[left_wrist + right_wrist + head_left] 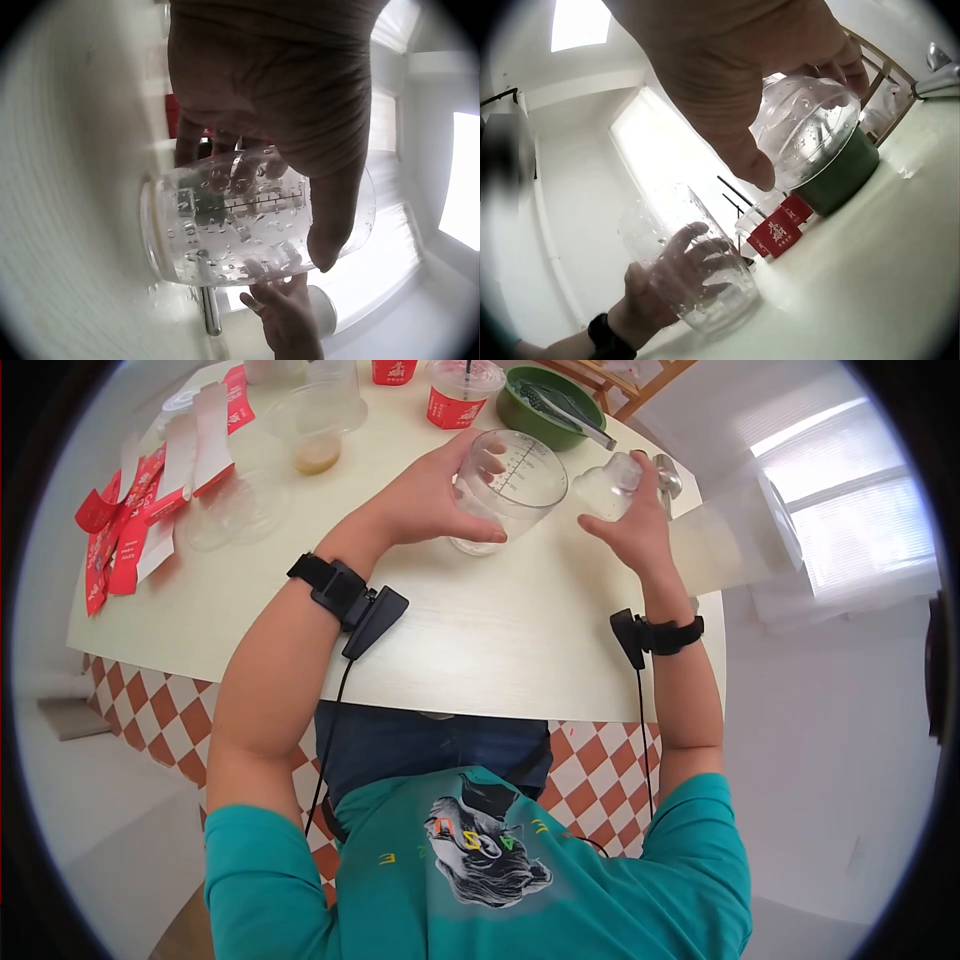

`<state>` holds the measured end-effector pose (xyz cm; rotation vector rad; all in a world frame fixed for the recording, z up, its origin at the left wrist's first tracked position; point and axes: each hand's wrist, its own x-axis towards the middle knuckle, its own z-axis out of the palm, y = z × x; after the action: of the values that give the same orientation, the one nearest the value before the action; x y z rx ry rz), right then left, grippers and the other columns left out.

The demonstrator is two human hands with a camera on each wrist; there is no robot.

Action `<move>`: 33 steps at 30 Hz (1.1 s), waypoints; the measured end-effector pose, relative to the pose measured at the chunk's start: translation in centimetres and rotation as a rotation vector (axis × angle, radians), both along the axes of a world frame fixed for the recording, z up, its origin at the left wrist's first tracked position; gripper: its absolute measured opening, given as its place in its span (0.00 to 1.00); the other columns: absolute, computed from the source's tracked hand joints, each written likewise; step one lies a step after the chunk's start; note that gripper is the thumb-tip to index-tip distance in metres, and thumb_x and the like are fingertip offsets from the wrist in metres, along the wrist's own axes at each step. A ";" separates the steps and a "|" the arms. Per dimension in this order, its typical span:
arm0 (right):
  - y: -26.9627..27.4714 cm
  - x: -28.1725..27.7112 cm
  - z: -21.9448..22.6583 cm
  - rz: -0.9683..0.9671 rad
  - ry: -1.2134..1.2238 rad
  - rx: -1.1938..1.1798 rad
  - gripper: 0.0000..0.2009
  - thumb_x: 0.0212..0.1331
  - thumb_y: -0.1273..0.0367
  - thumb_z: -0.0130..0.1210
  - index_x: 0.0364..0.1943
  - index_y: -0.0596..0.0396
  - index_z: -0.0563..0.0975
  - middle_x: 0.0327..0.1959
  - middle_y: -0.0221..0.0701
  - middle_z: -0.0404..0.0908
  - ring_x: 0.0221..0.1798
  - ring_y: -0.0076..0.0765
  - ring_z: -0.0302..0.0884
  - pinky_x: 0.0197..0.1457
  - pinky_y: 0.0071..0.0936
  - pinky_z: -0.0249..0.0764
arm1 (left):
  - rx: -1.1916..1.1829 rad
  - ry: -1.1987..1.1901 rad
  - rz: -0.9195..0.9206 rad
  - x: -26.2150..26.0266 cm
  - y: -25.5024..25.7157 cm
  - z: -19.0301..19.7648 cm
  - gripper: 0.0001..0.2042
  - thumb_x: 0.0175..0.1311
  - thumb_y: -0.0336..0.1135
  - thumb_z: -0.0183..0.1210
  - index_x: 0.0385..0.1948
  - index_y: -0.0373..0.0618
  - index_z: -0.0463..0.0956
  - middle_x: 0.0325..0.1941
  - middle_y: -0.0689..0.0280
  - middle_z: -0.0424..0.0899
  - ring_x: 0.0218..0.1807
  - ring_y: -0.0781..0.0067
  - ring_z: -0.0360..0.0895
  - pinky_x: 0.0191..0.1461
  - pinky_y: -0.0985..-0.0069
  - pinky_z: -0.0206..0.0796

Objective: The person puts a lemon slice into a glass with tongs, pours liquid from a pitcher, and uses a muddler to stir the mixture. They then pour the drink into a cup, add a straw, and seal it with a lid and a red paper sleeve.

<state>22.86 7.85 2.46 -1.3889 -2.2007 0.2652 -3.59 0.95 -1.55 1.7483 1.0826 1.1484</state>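
Observation:
My left hand grips a clear measuring cup with black scale marks, its thumb on the near side and its fingers round the far side. Water droplets cling to the cup's wall in the left wrist view, where its base is close to the tabletop. To the right of it, my right hand holds a clear domed lid with a narrower top, thumb on one side and fingers on the other. Droplets also dot this lid. The right fingers are partly hidden behind it in the right wrist view.
A green bowl with a metal-handled utensil stands at the back, beside a red-labelled drink cup. Red-and-white packaging strips and a clear plastic lid lie left, near a small brownish dish. A frosted pitcher stands right.

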 end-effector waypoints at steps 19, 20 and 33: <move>0.8 0.8 -1.2 -0.127 -0.171 0.270 0.50 0.38 0.63 0.71 0.68 0.52 0.52 0.57 0.46 0.69 0.56 0.55 0.70 0.59 0.40 0.70 | -0.015 -0.027 -0.002 0.0 0.3 0.0 0.46 0.34 0.37 0.74 0.62 0.45 0.59 0.55 0.59 0.74 0.59 0.64 0.70 0.58 0.68 0.66; -0.2 0.2 -0.2 -0.129 -0.158 0.268 0.50 0.38 0.63 0.71 0.68 0.52 0.52 0.57 0.46 0.69 0.56 0.55 0.70 0.59 0.40 0.70 | -0.019 -0.028 -0.008 0.0 0.2 0.1 0.45 0.35 0.33 0.73 0.63 0.45 0.59 0.56 0.60 0.73 0.60 0.65 0.69 0.57 0.69 0.66; -4.0 -7.3 1.8 0.428 0.297 -0.087 0.51 0.31 0.64 0.74 0.67 0.50 0.58 0.54 0.40 0.72 0.56 0.42 0.71 0.61 0.37 0.68 | 0.025 0.325 0.211 -3.1 -2.0 5.1 0.44 0.36 0.41 0.75 0.63 0.53 0.62 0.56 0.60 0.74 0.61 0.65 0.70 0.61 0.62 0.64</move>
<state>15.61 3.84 4.28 -0.8384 -2.2267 0.6801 -6.68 -1.09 3.53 1.9200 1.4824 1.0241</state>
